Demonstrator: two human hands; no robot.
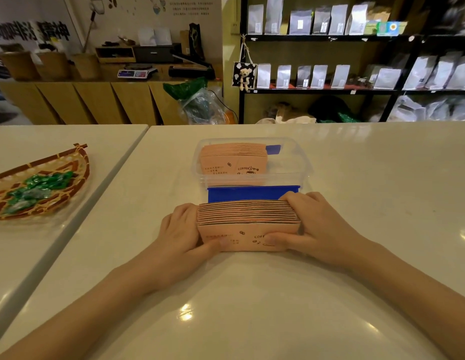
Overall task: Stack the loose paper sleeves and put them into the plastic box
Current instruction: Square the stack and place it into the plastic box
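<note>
A thick stack of pink paper sleeves (247, 219) stands on edge on the white table, just in front of the plastic box. My left hand (182, 235) presses its left end and my right hand (317, 227) presses its right end, thumbs across the printed front face. The clear plastic box (301, 162) with blue clips sits behind the stack. Another stack of pink sleeves (232, 158) stands inside it, on the left side.
A woven bamboo tray (70, 157) with green wrapped sweets lies on the neighbouring table at the left, across a gap. Shelves of coffee bags (317, 76) and a wooden counter stand beyond the table's far edge.
</note>
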